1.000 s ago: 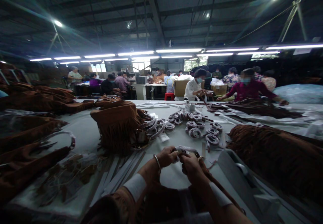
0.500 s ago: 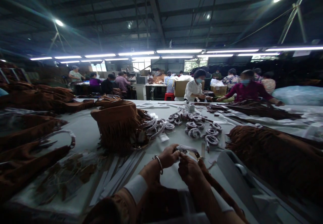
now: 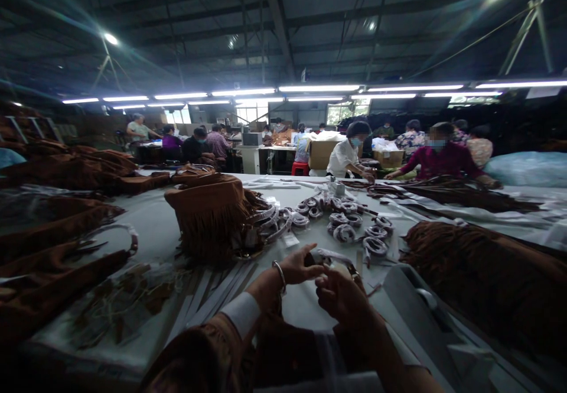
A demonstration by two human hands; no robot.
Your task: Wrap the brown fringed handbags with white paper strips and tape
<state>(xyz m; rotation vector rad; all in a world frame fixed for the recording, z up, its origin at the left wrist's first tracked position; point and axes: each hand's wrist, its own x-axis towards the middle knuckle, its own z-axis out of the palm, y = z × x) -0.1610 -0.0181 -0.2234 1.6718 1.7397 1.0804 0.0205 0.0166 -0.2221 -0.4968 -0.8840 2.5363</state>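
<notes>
My left hand (image 3: pixel 297 266), with a metal bracelet at the wrist, has its thumb and forefinger spread apart beside a strap end. My right hand (image 3: pixel 339 294) is closed, its fingers curled around the strap (image 3: pixel 335 256), which is partly wrapped in white and has a brown end with metal near the knuckles. What lies inside the right fist is mostly hidden. Just beyond my hands lie several coiled straps (image 3: pixel 344 233) in white wrapping. Dark brown material (image 3: pixel 287 351) lies below my forearms.
A fringed brown bag (image 3: pixel 208 210) stands left of centre on the white table (image 3: pixel 148 207). White strips (image 3: pixel 212 298) and bagged tags (image 3: pixel 124 307) lie at left. A grey tape dispenser (image 3: pixel 414 298) and a fringed brown pile (image 3: pixel 478 269) are at right. Co-workers (image 3: pixel 348 159) work across the table.
My left hand's fingers have opened and come away from the strap, while my right hand stays closed on it. The view has shifted slightly. A co-worker in white now leans further forward.
</notes>
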